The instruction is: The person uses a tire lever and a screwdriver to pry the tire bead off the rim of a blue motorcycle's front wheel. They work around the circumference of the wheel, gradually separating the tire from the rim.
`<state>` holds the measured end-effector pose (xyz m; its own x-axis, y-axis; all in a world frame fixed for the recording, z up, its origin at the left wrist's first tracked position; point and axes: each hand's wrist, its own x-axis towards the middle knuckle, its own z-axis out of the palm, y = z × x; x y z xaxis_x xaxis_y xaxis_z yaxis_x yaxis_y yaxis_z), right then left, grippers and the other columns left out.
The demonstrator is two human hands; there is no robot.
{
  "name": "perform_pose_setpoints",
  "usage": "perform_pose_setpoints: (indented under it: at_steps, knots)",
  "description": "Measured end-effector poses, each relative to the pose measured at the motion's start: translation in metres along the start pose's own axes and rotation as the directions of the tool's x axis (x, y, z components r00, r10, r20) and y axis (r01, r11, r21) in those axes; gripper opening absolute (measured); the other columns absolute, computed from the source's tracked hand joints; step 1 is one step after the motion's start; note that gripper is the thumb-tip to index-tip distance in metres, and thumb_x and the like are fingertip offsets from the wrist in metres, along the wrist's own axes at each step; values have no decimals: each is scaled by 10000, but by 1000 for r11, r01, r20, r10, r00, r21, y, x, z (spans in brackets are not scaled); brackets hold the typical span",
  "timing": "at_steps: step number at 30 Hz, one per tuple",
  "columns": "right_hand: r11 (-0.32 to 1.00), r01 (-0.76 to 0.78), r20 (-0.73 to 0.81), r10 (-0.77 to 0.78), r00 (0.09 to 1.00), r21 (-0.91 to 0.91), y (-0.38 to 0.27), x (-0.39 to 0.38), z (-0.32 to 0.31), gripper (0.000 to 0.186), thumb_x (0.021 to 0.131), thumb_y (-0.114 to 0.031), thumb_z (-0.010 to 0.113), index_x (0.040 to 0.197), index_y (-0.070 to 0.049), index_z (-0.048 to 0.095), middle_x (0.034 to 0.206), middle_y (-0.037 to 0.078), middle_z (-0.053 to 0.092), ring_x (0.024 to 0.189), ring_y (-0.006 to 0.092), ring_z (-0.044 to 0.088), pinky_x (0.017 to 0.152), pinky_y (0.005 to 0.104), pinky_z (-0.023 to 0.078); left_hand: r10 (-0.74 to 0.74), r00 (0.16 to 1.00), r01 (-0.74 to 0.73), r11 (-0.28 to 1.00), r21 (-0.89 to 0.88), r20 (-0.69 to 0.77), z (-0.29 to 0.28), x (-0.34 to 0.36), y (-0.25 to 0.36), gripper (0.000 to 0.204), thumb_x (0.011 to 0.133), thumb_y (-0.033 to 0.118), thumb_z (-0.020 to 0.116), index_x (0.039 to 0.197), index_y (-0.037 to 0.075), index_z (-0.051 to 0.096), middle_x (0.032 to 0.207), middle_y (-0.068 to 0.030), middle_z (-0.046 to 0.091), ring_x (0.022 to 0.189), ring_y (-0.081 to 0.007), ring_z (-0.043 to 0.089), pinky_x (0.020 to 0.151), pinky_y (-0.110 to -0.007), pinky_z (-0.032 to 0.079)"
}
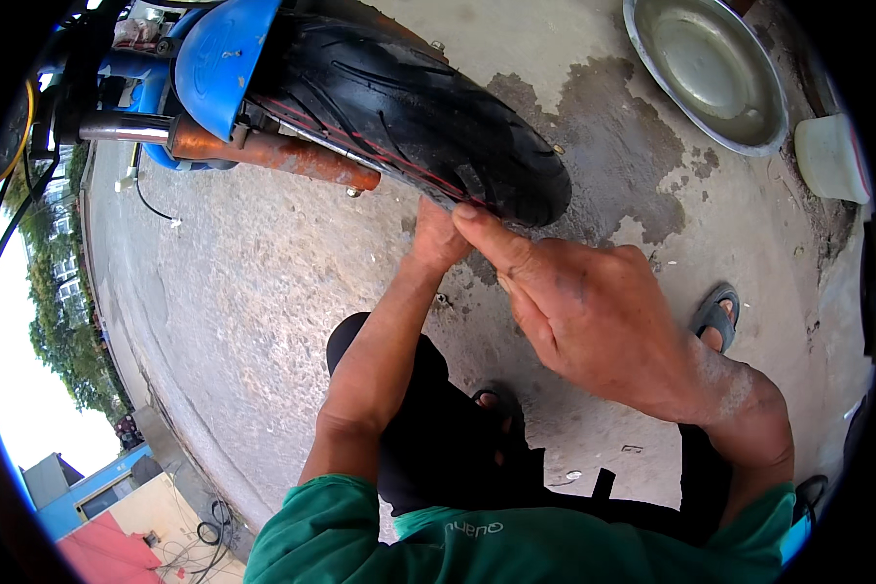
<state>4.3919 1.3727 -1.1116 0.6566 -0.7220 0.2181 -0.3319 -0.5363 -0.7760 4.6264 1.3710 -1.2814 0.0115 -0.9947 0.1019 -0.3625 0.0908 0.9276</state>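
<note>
A black motorcycle tire (389, 107) with a red line along its sidewall slants across the top middle, under a blue front fender (214, 68). Beside the wheel runs a rusty orange fork leg (273, 156). My left hand (442, 237) reaches in at the wheel's lower side; its fingers are out of sight behind the tire edge and my other hand. My right hand (599, 311) is closed, one digit stretched to the tire's lower edge by the rim, touching there or very near. Its remaining fingers curl underneath, so whatever they may hold is hidden.
A round metal basin (761, 128) with liquid in it stands at the upper right, next to a whitish bucket (829, 161). A dark wet patch (618, 131) marks the concrete between wheel and basin. Cables (214, 535) lie at the lower left.
</note>
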Motion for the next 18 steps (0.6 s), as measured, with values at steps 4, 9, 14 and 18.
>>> perform_pose_setpoints:
  at_steps: [4, 9, 14, 18]
  knots:
    - [998, 23, -9, -24, 1000, -64, -2, 2, -1, 649, 920, -89, 636, 1547, -95, 469, 831, 127, 704, 624, 277, 695, 544, 391, 571, 52, 997, -62, 985, 159, 65, -4, 0, -5, 369, 803, 230, 790, 1144, 108, 716, 1161, -131, 716, 1095, -366, 663, 931, -443, 534]
    - [991, -31, 101, 44, 994, -133, -4, -13, -17, 725, 860, -20, 692, 1546, -107, 475, 749, 116, 655, 613, 277, 666, 541, 395, 542, 97, 983, -164, 841, 516, 154, -8, 4, 4, 342, 809, 241, 794, 1112, 98, 723, 1117, -130, 735, 1051, -371, 686, 883, -460, 545]
    - [991, 48, -49, -54, 997, -122, -1, -2, 1, 658, 917, -130, 651, 1553, -132, 480, 736, 107, 658, 552, 260, 664, 484, 390, 534, -85, 996, 87, 995, -56, 35, -2, 2, 14, 361, 774, 244, 845, 1078, 85, 732, 1074, -130, 744, 1018, -356, 693, 872, -445, 546]
    - [984, -81, 140, 104, 985, -162, -3, -25, -14, 702, 871, -15, 673, 1539, -118, 483, 819, 127, 693, 661, 282, 692, 559, 401, 550, 46, 997, -60, 975, 212, 70, -2, 5, 31, 350, 787, 233, 827, 1096, 101, 726, 1063, -115, 741, 1001, -360, 684, 868, -436, 547]
